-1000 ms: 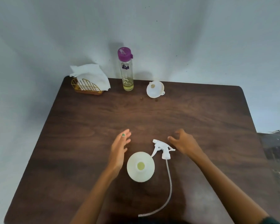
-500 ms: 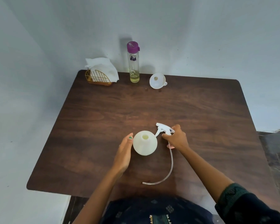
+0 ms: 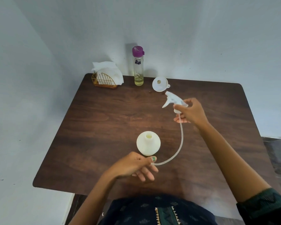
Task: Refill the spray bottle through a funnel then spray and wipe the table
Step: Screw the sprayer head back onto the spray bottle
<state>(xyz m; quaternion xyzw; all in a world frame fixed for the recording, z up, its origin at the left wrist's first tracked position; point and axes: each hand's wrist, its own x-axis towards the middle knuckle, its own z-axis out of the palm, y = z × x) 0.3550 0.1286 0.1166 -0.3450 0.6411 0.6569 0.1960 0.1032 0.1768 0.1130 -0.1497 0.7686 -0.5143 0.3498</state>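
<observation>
tube [image 3: 180,143] end hidden in left hand [image 3: 135,166] pinch; right hand [image 3: 191,112] grasping sprayer head [image 3: 173,99].

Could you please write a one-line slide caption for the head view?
Right hand lifts the sprayer head, left hand pinches its tube's end beside the open bottle.

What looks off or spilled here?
No spill shows. The sprayer is off the bottle: the right hand holds it aloft, the left hand pinches its tube end. The bottle mouth is open. A tiny speck lies near the funnel.
</observation>
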